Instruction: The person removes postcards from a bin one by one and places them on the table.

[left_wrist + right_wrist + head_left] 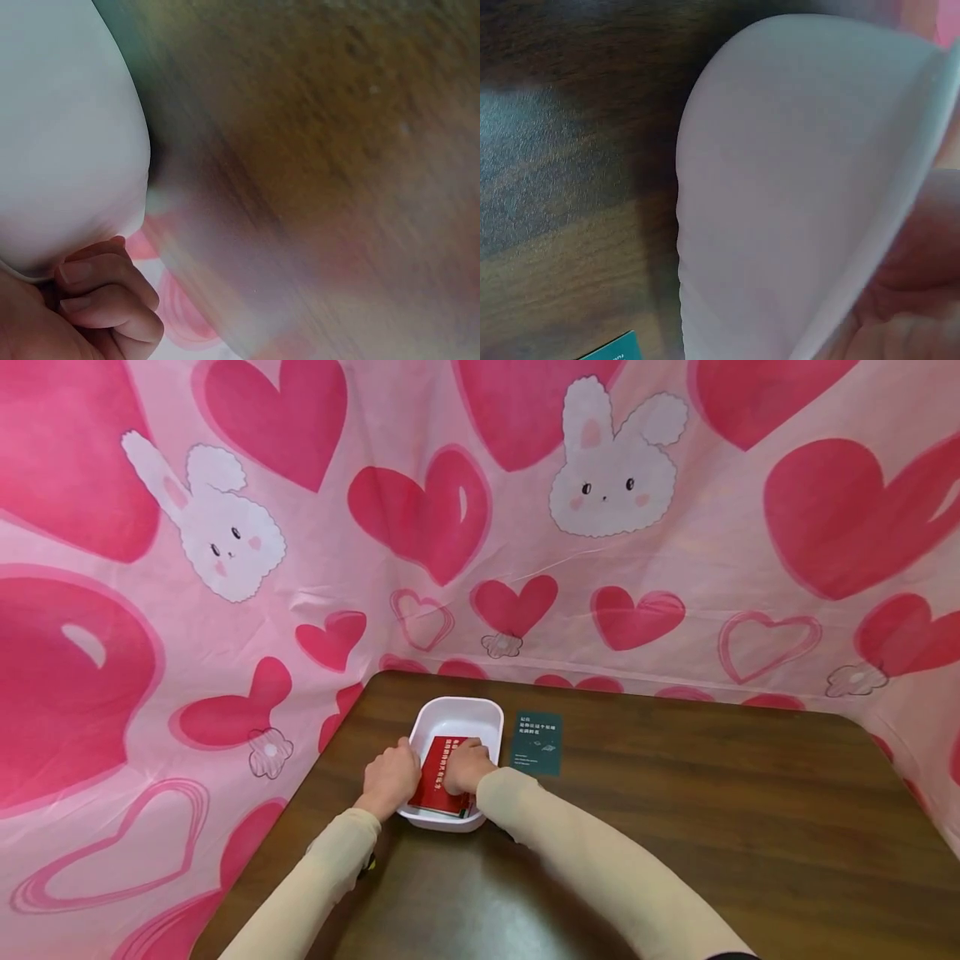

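L sleeve (303, 893): long, cream/beige, plain, fairly snug, soft wrinkles nr L cuff (358, 825). R sleeve (607, 860): same colour, also plain, smooth along forearm; blk bit (731, 956) at upper end. Small dk item w/ yellow spot (368, 865) under L forearm, partly hidden, can't tell what. L hand (390, 777), R hand (467, 767) bare.

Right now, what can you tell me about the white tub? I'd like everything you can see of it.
The white tub is a rounded rectangle, open-topped, with smooth, plastic-looking walls and a slim rim. It stands upright on the brown table, its longer sides running away from the person, with a teal card to its right. The left hand grips its left edge; the right hand reaches inside. A red card covers much of its nearer part.
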### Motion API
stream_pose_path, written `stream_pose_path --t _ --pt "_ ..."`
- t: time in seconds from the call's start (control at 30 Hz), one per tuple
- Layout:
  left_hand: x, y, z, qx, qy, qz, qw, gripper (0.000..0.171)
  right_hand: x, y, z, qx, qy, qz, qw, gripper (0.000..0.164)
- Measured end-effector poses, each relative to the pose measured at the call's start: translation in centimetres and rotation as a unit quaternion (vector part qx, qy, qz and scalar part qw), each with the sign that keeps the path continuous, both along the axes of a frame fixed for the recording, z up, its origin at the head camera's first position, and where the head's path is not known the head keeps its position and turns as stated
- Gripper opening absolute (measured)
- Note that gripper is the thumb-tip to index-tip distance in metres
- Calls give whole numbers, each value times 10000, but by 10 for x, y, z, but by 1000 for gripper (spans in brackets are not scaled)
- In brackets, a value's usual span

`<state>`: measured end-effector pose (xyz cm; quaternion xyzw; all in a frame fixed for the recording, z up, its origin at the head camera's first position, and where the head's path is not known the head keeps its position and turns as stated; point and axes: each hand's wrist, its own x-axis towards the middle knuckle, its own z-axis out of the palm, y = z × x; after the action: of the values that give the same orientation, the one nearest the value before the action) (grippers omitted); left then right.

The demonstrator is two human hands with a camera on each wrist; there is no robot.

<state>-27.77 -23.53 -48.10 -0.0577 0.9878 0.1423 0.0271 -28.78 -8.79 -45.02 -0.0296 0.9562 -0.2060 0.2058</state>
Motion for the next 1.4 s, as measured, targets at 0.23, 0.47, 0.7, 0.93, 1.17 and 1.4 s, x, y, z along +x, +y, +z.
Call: stream_pose_path --t 0.23,0.47,0.7,0.93,1.17,1.4 --pt "0 1 -2 -86 87 -43 9999 39 10 3 3 300 247 390 9985 98" --pt "-1 0 -2 -248 238 -82 9994 34 7 2 3 244 142 251 9993 98" --pt "-1 1 -2 -224 128 -65 9996 37 -1 4 0 181 61 426 9989 85" --pt "-1 0 -3 -196 149 -10 9997 42 -5 10 3 -345 -35 386 9987 72" --pt "-1 -1 -3 -134 129 -42 9998 41 -28 8 -20 -1096 -322 100 9934 78" --pt "-1 -1 -3 -82 101 -43 9999 40 -6 15 16 -1491 -305 -162 9882 71"
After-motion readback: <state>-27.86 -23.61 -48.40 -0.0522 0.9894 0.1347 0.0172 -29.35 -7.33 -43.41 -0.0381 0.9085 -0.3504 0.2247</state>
